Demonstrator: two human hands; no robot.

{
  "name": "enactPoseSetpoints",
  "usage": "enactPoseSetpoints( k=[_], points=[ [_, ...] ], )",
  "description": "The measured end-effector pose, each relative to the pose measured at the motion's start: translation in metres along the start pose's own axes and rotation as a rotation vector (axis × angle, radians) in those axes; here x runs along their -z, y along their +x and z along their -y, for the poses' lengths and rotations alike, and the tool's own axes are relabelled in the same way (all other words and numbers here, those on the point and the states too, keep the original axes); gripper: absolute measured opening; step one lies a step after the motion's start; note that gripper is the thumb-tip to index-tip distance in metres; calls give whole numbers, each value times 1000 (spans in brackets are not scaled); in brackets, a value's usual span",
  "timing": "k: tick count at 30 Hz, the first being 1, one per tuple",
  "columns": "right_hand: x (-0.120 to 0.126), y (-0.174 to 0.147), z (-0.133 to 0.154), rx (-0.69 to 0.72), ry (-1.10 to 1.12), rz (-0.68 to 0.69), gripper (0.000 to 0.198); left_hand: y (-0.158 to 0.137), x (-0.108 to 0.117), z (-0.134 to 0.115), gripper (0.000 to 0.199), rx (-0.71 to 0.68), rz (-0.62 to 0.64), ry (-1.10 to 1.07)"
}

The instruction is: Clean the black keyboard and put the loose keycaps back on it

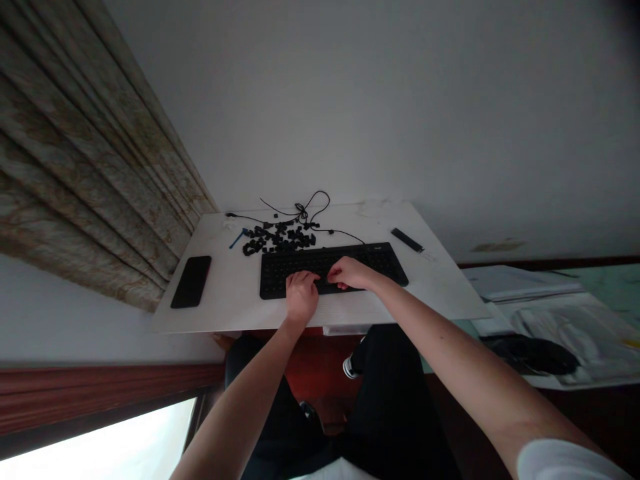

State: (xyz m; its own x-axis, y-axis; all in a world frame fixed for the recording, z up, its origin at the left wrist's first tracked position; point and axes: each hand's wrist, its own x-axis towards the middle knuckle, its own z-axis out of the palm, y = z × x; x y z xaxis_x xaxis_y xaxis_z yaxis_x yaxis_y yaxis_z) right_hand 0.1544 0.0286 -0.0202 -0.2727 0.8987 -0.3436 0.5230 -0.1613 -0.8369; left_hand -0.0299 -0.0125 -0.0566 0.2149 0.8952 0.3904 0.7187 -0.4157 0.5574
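A black keyboard [278, 273] lies on the white table, and most of its key area looks stripped to low, dark key seats. My left hand [301, 292] rests on its front middle part, fingers laid on the board and thumb toward the right. Just to the right, my right hand [349, 272] is closed in a pinch close above the board. Whatever its fingertips hold is too small to make out. Behind the keyboard lies a loose heap of black keycaps [280, 237]. The fingers hide the board's middle.
A black phone [191, 281] lies at the table's left. Near the heap is a thin blue tool [237, 239]. The tangled black cable [301, 212] runs along the back. A dark strip [407, 240] lies at the right. The wall rises behind the table [440, 287]; a curtain [100, 153] hangs left.
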Motion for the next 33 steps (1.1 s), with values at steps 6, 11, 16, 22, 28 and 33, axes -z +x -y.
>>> enactPoseSetpoints(
  k=[6, 11, 16, 22, 28, 33],
  points=[
    [-1, 1, 1, -16, -24, 2, 8, 1, -2, 2, 35, 4, -12, -10],
    [0, 2, 5, -30, -37, 32, 10, 1, -1, 1, 35, 14, -3, -12],
    [-2, 7, 8, -73, -69, 36, 12, 2, -1, 1, 34, 16, -7, -16],
    [-3, 9, 14, -171, -84, 49, 13, 1, -1, 0, 31, 21, -1, -19],
    [6, 14, 22, -277, -101, 180, 9, 2, -1, 0, 31, 46, 39, 9],
    [11, 21, 29, -337, -170, 254, 11, 3, -1, 0, 31, 54, 54, 26]
  ],
)
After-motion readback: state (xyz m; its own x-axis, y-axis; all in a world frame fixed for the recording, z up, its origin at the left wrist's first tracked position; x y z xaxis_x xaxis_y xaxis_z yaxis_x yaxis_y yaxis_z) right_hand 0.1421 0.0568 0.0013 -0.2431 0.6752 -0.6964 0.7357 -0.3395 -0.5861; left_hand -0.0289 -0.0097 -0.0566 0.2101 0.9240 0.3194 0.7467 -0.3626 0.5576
